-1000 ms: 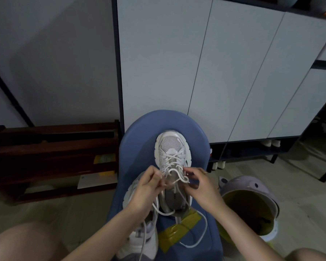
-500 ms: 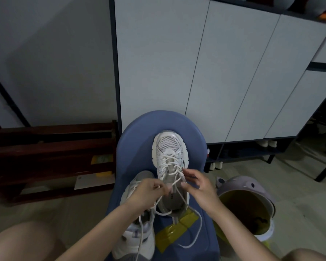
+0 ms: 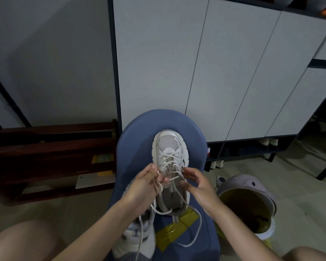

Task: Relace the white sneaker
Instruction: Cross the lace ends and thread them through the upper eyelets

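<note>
Slack is hanging below your left hand point(image 3: 147, 187), which is pinching the lace point(image 3: 159, 185) beside the white sneaker point(image 3: 170, 166); tugging may be unthreading crossed eyelets ahead of your fingers. Your right hand point(image 3: 196, 185), fingers curled, is hooking the other strand; loosening there risks uneven tension.

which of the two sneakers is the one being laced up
The white mesh-toed sneaker lying farther away on the blue padded seat, toe pointing off; both hands work its lace. The other white sneaker lies nearer, under the left forearm.
</note>
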